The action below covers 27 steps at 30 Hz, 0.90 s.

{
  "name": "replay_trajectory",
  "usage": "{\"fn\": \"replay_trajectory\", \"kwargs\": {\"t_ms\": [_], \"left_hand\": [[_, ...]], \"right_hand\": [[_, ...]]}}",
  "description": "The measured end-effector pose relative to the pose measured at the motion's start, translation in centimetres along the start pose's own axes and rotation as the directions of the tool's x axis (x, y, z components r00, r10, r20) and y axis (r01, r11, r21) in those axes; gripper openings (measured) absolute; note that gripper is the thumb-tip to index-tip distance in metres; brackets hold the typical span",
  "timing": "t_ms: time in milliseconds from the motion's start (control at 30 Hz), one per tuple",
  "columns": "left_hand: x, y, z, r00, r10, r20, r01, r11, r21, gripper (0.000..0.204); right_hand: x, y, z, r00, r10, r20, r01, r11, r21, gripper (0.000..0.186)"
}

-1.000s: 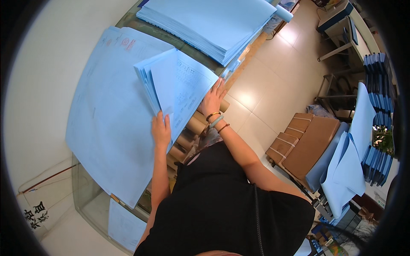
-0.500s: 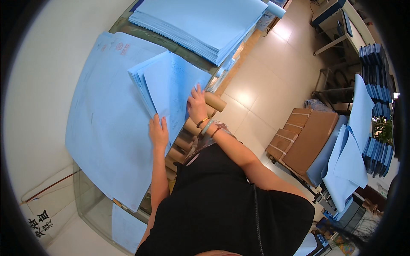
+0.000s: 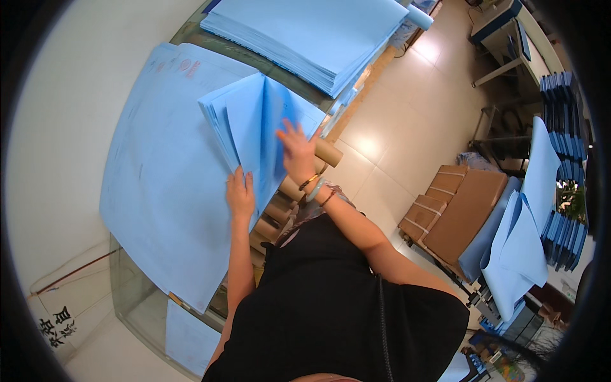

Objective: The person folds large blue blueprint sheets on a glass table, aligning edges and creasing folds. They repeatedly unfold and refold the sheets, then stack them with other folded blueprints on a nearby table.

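Large blue paper sheets (image 3: 159,172) with faint red stamps cover a glass-topped table. On them lies a folded bundle of blue sheets (image 3: 235,108), its upper leaves fanned, with a vertical crease in the right part. My left hand (image 3: 240,194) grips the bundle's lower corner, fingers close together. My right hand (image 3: 296,146), wearing bracelets, is slightly blurred, its fingers spread against the right flap near the crease. A thick stack of blue paper (image 3: 305,35) lies beyond.
Brown cardboard rolls (image 3: 328,151) stick out below the table's right edge. Across the tiled floor (image 3: 394,108) are wrapped brown packages (image 3: 463,213), draped blue sheets (image 3: 515,248), folded blue bundles (image 3: 557,114) and white desks (image 3: 509,44). A white wall (image 3: 76,114) borders the left.
My right hand has moved left from the bundle's outer edge to the flap, its fingers now spreading. The right flap looks more bent along the crease. My left hand stays about in place.
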<state>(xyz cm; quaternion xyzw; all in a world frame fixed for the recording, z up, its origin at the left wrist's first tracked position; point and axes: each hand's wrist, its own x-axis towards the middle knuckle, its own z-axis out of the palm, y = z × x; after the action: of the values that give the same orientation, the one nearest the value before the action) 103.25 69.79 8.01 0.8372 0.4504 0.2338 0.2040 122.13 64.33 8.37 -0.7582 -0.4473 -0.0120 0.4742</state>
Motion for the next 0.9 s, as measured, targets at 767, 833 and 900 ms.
{"fn": "replay_trajectory", "kwargs": {"t_ms": [767,833,900], "left_hand": [[0.1,0.1,-1.4,0.982,-0.076,0.172,0.117,0.963,-0.243,0.073],[0.1,1.7,-2.1,0.977,0.052,0.209,-0.068,0.995,0.074,0.081],[-0.5,3.0,-2.0,0.967,0.156,0.202,-0.178,0.979,0.095,0.078]], "right_hand": [[2.7,4.6,-4.6,0.901,0.403,-0.159,-0.278,0.820,0.501,0.040],[2.6,5.8,-4.6,0.887,0.439,-0.141,-0.298,0.779,0.551,0.039],[2.6,6.5,-4.6,0.874,0.470,-0.125,-0.310,0.736,0.602,0.038]]}}
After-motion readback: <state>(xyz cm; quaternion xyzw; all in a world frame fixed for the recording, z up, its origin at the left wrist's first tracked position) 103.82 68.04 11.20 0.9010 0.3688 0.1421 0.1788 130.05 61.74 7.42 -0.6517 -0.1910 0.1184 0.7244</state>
